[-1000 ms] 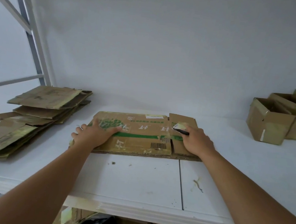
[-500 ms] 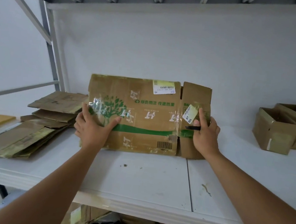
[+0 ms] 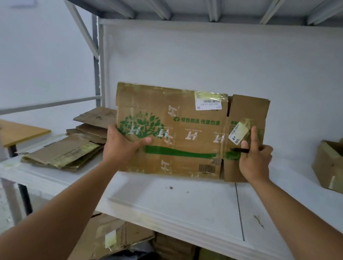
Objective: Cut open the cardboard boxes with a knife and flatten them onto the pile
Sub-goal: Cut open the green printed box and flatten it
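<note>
The flattened box [image 3: 178, 132] stands upright on the shelf [image 3: 179, 204], gripped at its left edge by the left hand [image 3: 122, 146] and at its right flap by the right hand [image 3: 255, 160], which also pinches a knife [image 3: 240, 150]. Further back, the pile [image 3: 73, 145] lies left and open boxes [image 3: 338, 168] sit right.

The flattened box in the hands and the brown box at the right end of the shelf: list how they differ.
The flattened box is collapsed into a flat sheet; the brown box keeps its boxy shape, with its top open.
The flattened box is held upright by the left hand and right hand; the brown box rests untouched on the shelf.
The flattened box bears green printing; the brown box shows none.
Both are brown cardboard.
</note>
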